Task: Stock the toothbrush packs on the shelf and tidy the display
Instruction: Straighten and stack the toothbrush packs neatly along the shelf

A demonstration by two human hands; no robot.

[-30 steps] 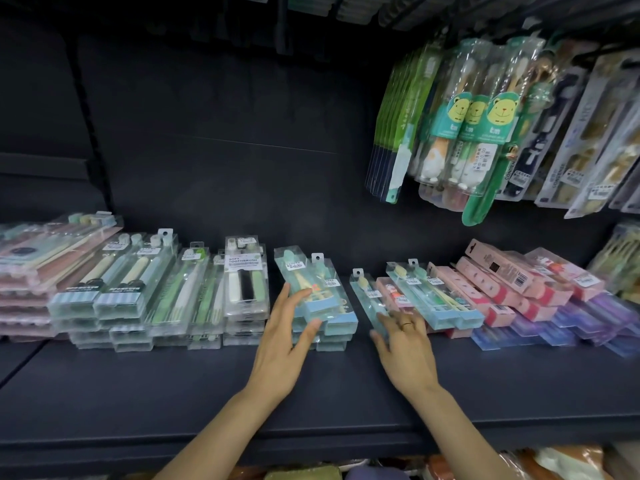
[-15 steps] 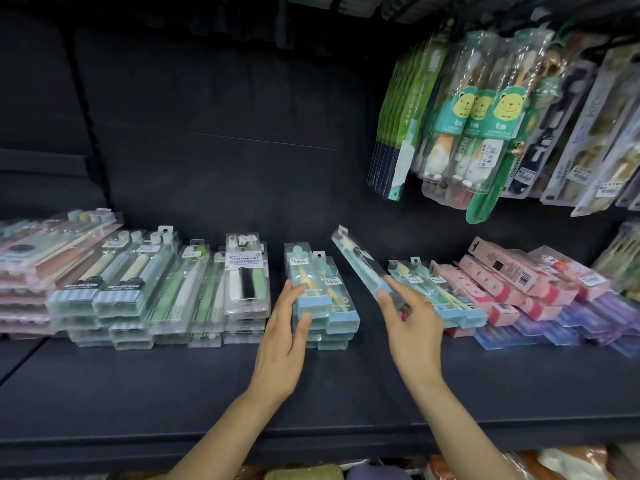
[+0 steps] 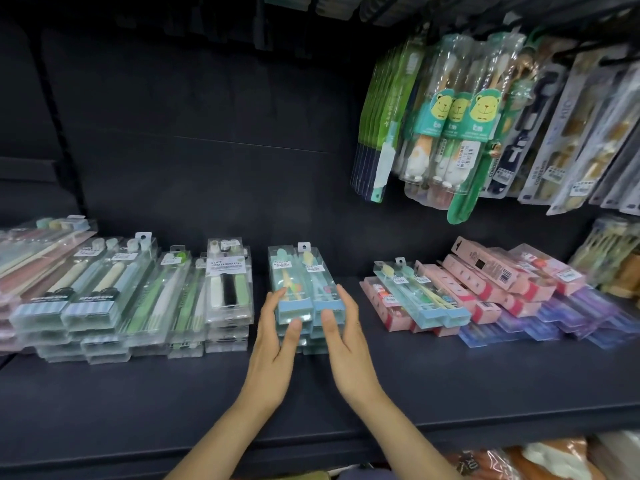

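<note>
A stack of light blue toothbrush packs [image 3: 304, 282] stands two wide at the middle of the dark shelf [image 3: 138, 403]. My left hand [image 3: 273, 344] presses the stack's left side with straight fingers, thumb against the front. My right hand [image 3: 346, 344] mirrors it on the right side, thumb also on the front edge. Neither hand wraps round a pack. More blue packs [image 3: 415, 292] lie tilted on pink packs to the right, across a bare gap.
Clear green and white packs [image 3: 104, 296] and a "soft toothbrush" stack [image 3: 227, 285] fill the left. Pink boxes [image 3: 491, 275] and purple packs [image 3: 561, 323] are heaped on the right. Hanging toothbrush packs [image 3: 457, 126] overhang the upper right.
My right hand lifted a blue pack from right of the middle stack; that pack is no longer in it. Both hands have closed in on the stack's two sides, and it now sits squarer.
</note>
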